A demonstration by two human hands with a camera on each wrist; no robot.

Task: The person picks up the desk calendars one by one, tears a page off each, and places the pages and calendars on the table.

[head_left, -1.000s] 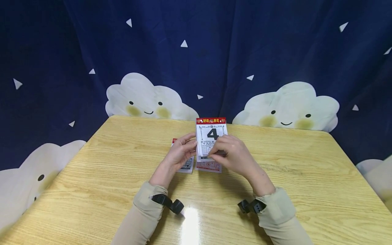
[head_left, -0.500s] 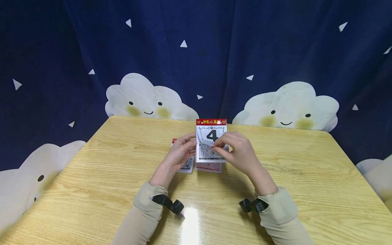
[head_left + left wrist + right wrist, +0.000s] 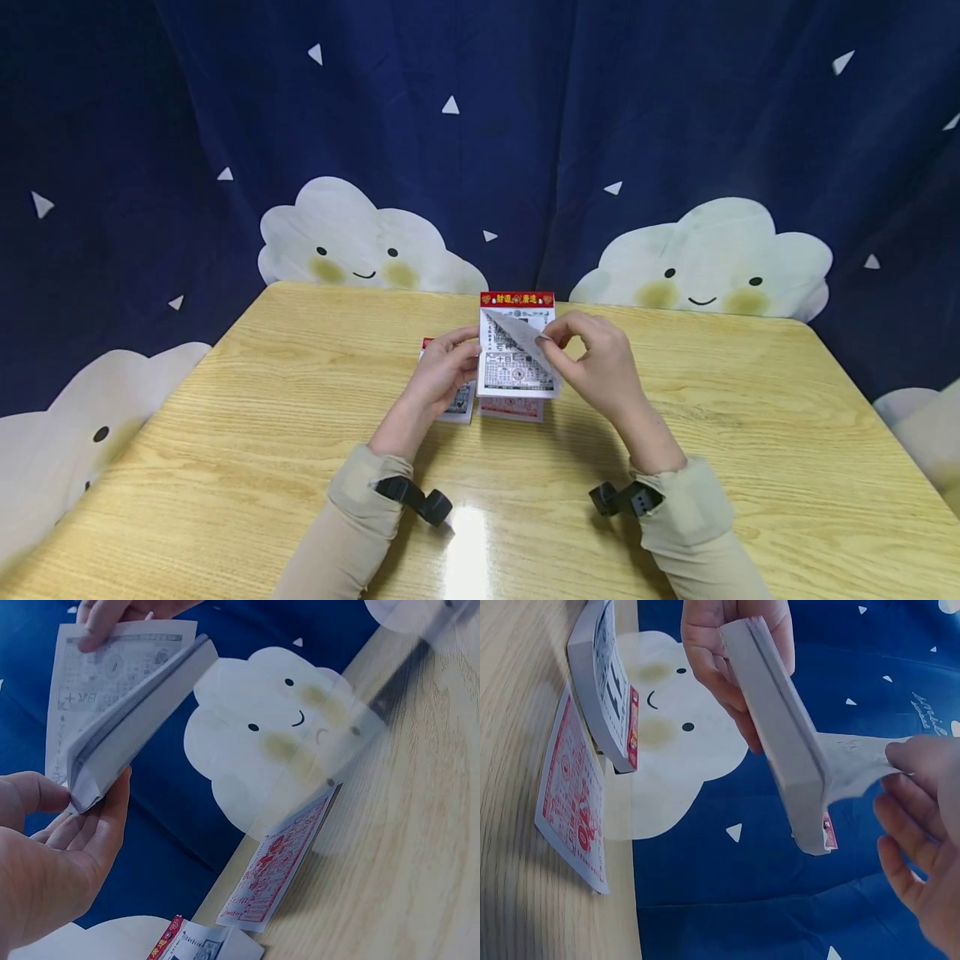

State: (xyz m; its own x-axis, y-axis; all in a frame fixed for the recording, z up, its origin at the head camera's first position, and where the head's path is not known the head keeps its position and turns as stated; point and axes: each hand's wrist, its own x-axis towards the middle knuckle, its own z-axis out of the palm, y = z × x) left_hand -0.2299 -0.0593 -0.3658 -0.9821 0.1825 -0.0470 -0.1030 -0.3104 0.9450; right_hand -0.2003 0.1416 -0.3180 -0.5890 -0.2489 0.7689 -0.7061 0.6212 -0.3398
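Observation:
A thick tear-off calendar with a red header strip is held up off the table, its block of pages seen edge-on in both wrist views. My left hand grips it by the left edge, the thumb in front and the fingers behind. Between thumb and fingertips my right hand pinches the lower part of the top page. That page is folded up and across to the right, showing its grey back, and is still joined near the header. Below it, another printed page is uncovered.
On the table, a second tear-off calendar showing 11 lies partly behind my left hand. Beside it lies a red-printed sheet, largely under the held calendar in the head view. A dark blue cloud-patterned curtain hangs behind.
My right hand has moved to the right and slightly up, lifting the bottom of the page marked 4 and peeling it across. The left hand stays in place.

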